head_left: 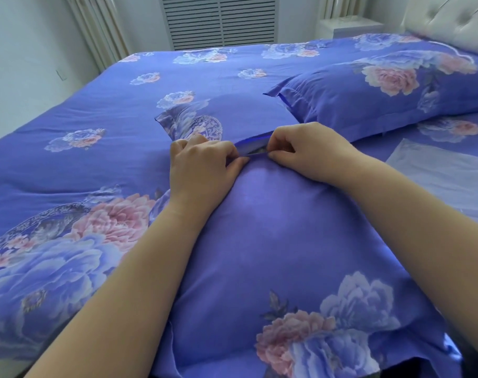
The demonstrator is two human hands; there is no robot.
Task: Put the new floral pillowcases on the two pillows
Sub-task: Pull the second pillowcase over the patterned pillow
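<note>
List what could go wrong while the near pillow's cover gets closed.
1. Both the left hand and right hand pinch cloth at the zip opening of the near pillow; loose fabric could catch in the zip.
2. Something grey shows in the gap; it may get snagged too.

Near pillow lies before far pillow on bed.
</note>
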